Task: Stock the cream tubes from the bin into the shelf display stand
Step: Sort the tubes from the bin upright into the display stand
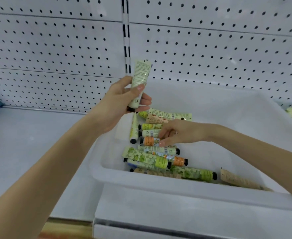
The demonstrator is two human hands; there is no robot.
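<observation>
Plastic bin is holding the loose cream tubes. Your left hand is gripping one upright tube; your right hand is pinching an orange tube by its tail, probably risking a slip.

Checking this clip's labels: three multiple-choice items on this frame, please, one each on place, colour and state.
1. The right hand is: A) inside the white bin, on the cream tubes; B) outside the bin, to its left; C) beneath the bin.
2. Cap of the raised pale green tube: A) white; B) black; C) red.
3. The left hand is: A) open, empty; B) gripping that tube, cap down; C) on the bin rim.
Answers: A, its fingers reach among loose tubes; B, dark cap below the hand; B, thumb and fingers wrap it.
</observation>
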